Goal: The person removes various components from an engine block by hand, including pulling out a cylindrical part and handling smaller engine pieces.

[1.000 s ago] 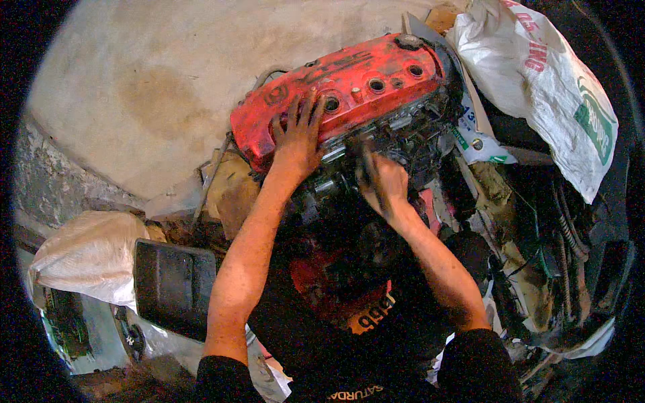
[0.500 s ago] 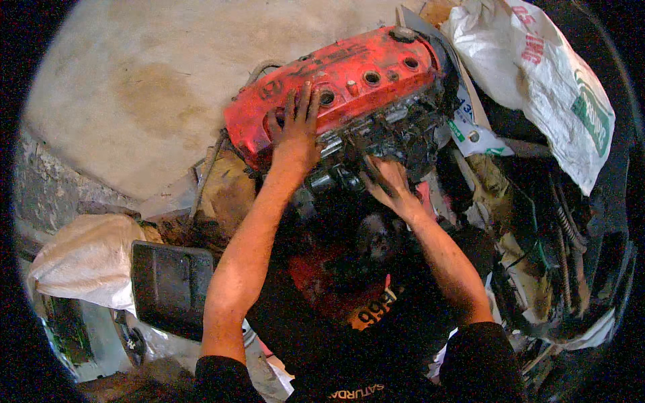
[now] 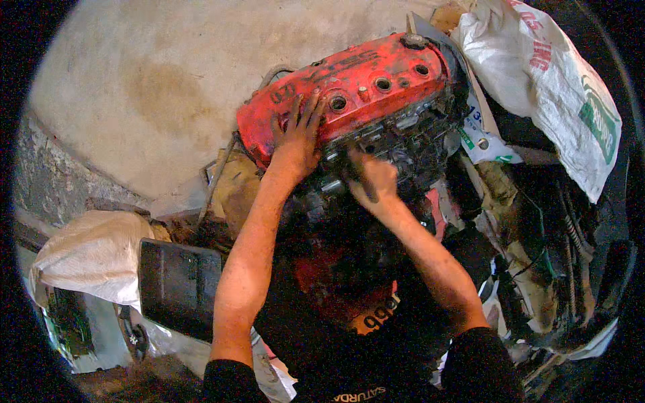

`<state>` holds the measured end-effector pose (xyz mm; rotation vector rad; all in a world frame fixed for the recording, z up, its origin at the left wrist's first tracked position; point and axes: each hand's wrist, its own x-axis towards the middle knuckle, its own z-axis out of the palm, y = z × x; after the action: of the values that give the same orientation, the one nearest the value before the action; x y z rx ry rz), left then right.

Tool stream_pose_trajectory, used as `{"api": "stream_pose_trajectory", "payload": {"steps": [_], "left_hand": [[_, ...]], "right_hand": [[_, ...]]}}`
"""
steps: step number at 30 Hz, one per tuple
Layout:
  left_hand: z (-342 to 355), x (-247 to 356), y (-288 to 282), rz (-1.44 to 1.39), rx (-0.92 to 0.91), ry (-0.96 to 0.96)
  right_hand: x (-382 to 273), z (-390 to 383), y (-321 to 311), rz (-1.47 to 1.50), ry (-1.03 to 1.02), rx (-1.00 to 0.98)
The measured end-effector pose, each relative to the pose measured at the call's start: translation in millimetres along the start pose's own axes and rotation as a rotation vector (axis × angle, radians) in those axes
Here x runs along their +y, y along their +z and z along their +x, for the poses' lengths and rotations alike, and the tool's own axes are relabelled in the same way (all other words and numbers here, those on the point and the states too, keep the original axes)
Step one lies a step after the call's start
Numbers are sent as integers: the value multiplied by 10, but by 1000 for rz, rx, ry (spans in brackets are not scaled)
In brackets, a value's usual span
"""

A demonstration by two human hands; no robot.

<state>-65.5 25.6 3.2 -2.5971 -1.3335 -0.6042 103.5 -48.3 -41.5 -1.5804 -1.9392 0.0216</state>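
A greasy engine with a red valve cover [image 3: 363,70] lies in front of me, its dark, oily side [image 3: 410,138] turned toward me. My left hand [image 3: 299,141] rests on the left part of the cover with blackened fingers spread, beside a round hole. Against the dark side, just below the cover's edge, is my right hand [image 3: 376,176]. Its fingers are bent and smeared by motion among the black metal parts. Whether they hold anything cannot be made out. A dark cap [image 3: 415,41] sits at the cover's far right end.
A white woven sack [image 3: 571,101] lies at the right, above dark hoses and scraps. On the left are a black rectangular tray [image 3: 178,285] and a pale sack [image 3: 94,258]. Stained concrete floor [image 3: 154,87] stretches behind the engine.
My right hand has moved left along the engine's side, and its extended fingers have bent in. My left hand stays on the cover. The whole view has shifted slightly.
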Motion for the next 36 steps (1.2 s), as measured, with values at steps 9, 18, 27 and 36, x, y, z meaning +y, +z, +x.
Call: {"api": "stream_pose_trajectory", "payload": {"steps": [9, 18, 27, 36], "left_hand": [[2, 165, -153, -58, -16, -40], [160, 509, 177, -16, 192, -119], [285, 656, 294, -13, 292, -113], [323, 679, 235, -60, 266, -159]], "right_hand": [[-33, -105, -4, -105, -11, -1], [563, -83, -80, 24, 290, 143], [870, 53, 14, 162, 314, 191], [568, 188, -259, 255, 573, 4]]}}
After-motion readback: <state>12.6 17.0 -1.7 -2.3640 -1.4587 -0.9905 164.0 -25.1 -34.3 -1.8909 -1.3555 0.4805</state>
